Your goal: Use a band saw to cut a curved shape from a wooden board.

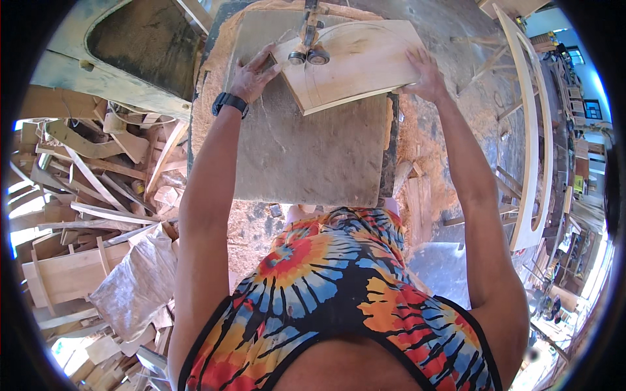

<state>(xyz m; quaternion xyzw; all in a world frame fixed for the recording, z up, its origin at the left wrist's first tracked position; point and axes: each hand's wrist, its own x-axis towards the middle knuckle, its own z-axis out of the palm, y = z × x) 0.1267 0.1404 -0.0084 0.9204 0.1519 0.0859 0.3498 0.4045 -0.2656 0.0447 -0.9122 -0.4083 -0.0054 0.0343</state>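
Observation:
A pale wooden board (372, 65) lies at an angle on the worn grey saw table (306, 156), with curved lines marked on its face. Just above the board's far left part sits a bandsaw's blade guide with two round black rollers (308, 57). My left hand (252, 77), with a black watch on its wrist, rests by the board's left edge, fingers spread, thumb and fingertips touching the wood. On the opposite side my right hand (427, 75) grips the board's right end, fingers over the top. The blade itself is hard to make out.
Sawdust covers the table's rims and the floor around it. A heap of wood offcuts (98, 189) fills the left side, below a large pale machine housing (124, 78). A long curved wooden frame (521, 130) stands at the right.

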